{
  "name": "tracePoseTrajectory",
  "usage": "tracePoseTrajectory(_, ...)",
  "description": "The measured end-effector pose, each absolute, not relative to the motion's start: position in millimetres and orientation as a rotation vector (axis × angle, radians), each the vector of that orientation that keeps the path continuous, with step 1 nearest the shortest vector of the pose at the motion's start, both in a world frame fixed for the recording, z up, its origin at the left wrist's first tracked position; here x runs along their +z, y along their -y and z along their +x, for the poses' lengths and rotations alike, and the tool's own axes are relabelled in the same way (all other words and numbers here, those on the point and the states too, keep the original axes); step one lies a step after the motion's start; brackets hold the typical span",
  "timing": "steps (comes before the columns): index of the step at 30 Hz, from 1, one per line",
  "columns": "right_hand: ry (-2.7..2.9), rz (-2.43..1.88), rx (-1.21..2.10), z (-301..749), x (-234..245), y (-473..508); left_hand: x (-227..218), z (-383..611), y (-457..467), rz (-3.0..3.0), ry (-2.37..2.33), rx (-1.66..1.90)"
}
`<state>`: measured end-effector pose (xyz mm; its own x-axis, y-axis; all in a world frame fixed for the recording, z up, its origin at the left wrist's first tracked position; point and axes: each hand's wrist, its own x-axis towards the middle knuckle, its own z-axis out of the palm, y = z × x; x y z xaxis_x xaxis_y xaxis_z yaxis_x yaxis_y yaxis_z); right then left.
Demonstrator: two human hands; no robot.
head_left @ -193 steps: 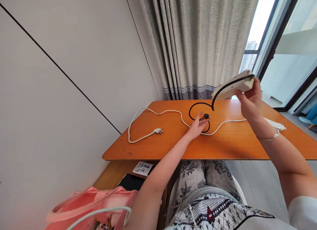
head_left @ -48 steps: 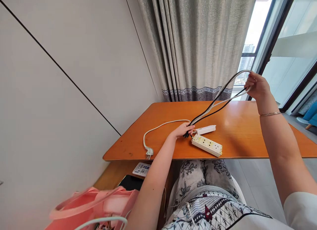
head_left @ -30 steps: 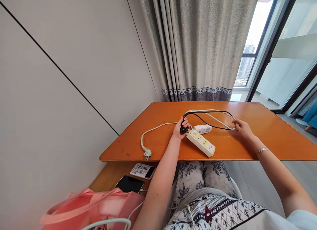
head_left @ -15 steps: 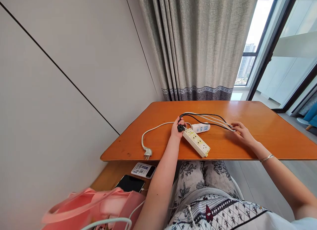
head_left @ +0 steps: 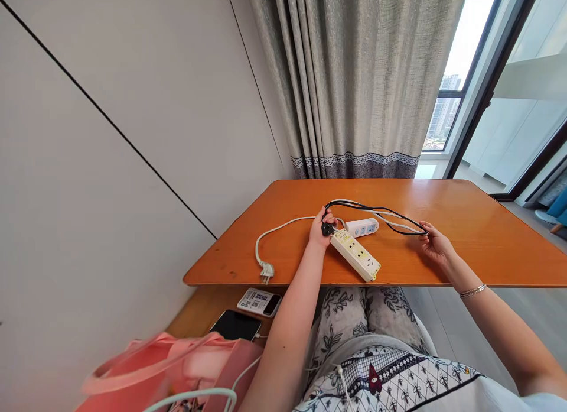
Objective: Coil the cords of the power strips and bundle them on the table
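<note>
Two power strips lie on the orange table (head_left: pixel 465 223): a cream one (head_left: pixel 355 254) near the front edge and a smaller white one (head_left: pixel 362 226) behind it. My left hand (head_left: pixel 321 229) is closed round a black plug (head_left: pixel 327 228) and the cord ends beside the cream strip. My right hand (head_left: pixel 433 244) pinches the far bend of the doubled black and white cords (head_left: pixel 381 214), which lie flat on the table. The white cord (head_left: pixel 283 226) runs on to the left and ends in a white plug (head_left: pixel 266 271).
A pink bag (head_left: pixel 168 370) sits at my lower left with a pale cord over it. A dark phone (head_left: pixel 234 325) and a small printed card or device (head_left: pixel 259 301) lie on a lower wooden shelf. Grey curtains (head_left: pixel 354 75) hang behind the table; a window is at the right.
My right hand came down from the air and laid the doubled cords flat on the table. Both strips now lie by my left hand, which keeps hold of the plug end.
</note>
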<state>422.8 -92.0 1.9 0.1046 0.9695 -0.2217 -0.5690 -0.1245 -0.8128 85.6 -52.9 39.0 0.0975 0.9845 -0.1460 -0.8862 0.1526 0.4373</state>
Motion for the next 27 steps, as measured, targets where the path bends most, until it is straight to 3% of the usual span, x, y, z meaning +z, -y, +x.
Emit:
tracePoseTrajectory(9,0.832,-1.084,1.412,413.2,-0.8,112.1,45.3,90.4,59.8,0.328,-0.429,1.41)
tracePoseTrajectory(17,1.538,-1.266,1.333,402.9,8.7,131.8,54.1,112.5,71.3,0.543,-0.464,1.536)
tracePoseTrajectory(19,1.775,-1.365,1.165,400.6,11.7,134.8,54.8,113.9,72.1,0.554,-0.45,1.535)
tracePoseTrajectory(24,2.233,-1.841,0.174,395.8,16.5,137.3,52.1,111.0,72.2,0.502,-0.412,1.532)
tracePoseTrajectory(27,2.34,-1.887,-0.201,400.5,15.0,135.3,49.8,106.2,70.4,0.432,-0.418,1.523)
